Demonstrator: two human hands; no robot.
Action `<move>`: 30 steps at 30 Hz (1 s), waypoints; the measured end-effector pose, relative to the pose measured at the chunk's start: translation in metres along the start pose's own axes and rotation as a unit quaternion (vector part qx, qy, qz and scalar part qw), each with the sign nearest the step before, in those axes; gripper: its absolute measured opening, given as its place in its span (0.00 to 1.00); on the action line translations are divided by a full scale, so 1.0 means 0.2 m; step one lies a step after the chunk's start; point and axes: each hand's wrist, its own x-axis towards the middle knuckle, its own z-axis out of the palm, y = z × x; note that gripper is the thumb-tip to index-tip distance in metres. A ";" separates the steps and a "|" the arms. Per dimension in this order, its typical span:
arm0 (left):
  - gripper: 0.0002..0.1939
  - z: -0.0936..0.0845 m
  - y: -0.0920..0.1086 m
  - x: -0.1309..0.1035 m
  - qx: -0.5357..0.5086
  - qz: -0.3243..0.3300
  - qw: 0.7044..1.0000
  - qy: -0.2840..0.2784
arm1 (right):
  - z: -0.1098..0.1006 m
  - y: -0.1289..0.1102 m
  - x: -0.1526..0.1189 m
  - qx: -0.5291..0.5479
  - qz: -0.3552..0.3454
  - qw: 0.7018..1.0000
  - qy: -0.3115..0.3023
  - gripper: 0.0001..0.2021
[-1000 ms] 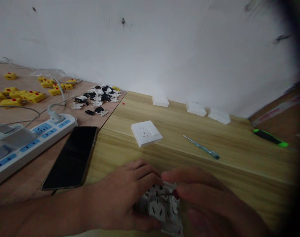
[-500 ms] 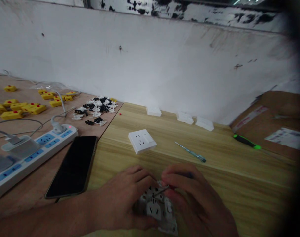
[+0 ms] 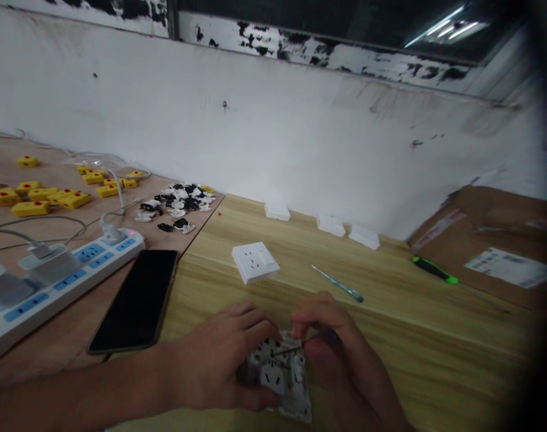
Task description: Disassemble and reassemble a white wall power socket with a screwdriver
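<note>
An uncovered wall socket [image 3: 295, 393], its inner parts showing, lies on the wooden table at the near edge of the view. My left hand [image 3: 219, 360] grips its left side, thumb low and fingers across the top left corner. In my right hand [image 3: 345, 360] is a small screwdriver [image 3: 288, 351], closed between thumb and fingers. Its thin dark shaft slants left, with the tip at the socket's upper middle; most of the handle is hidden. Beyond my hands sits a finished-looking white socket [image 3: 254, 262] with its cover on.
A teal screwdriver [image 3: 339, 283] and a green-black screwdriver [image 3: 435, 270] lie to the right, near a cardboard box [image 3: 475, 240]. Several white panels [image 3: 331, 224] stand by the wall. Left are a phone [image 3: 136, 300], power strip [image 3: 71, 282], yellow blocks [image 3: 42, 194] and black-and-white parts [image 3: 179, 201].
The camera view has shifted, showing more of the wall top. Both hands stay at the socket; the screwdriver's shaft lies slightly flatter, and more of its dark handle end shows.
</note>
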 end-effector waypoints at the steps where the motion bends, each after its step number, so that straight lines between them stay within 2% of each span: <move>1: 0.29 0.00 0.00 0.00 0.000 -0.004 1.000 0.001 | 0.00 0.00 0.01 -0.023 -0.008 1.000 0.012 0.07; 4: 0.29 0.00 0.00 0.00 -0.001 -0.008 1.000 0.003 | -0.01 0.02 0.02 -0.053 0.012 0.998 0.039 0.11; 7: 0.29 0.00 0.00 0.00 0.002 -0.004 1.000 -0.002 | -0.01 0.03 0.00 0.024 0.016 0.998 0.050 0.17; 11: 0.29 0.00 0.00 0.00 0.007 -0.004 1.000 -0.004 | 0.00 0.01 -0.02 0.097 0.037 0.994 0.041 0.11; 13: 0.30 -0.01 0.00 0.00 0.005 0.000 1.000 -0.002 | -0.01 0.01 -0.03 0.084 0.052 0.995 0.014 0.08; 17: 0.30 0.00 -0.01 0.00 -0.002 0.010 1.000 0.007 | 0.01 0.02 -0.06 0.048 0.052 0.997 -0.014 0.12; 21: 0.28 0.01 -0.02 -0.01 -0.007 0.017 1.000 0.019 | 0.03 0.03 -0.04 0.047 -0.021 0.999 0.002 0.12; 24: 0.29 0.01 -0.03 -0.01 -0.006 0.028 0.999 0.025 | 0.03 0.03 -0.01 0.016 -0.007 1.000 -0.002 0.08; 27: 0.30 0.02 -0.03 0.00 -0.001 0.035 0.999 0.025 | 0.00 0.03 -0.02 0.012 0.003 0.999 -0.037 0.15; 30: 0.30 0.01 -0.03 0.00 0.002 0.030 0.999 0.025 | -0.02 0.04 -0.04 0.042 0.003 0.999 -0.024 0.19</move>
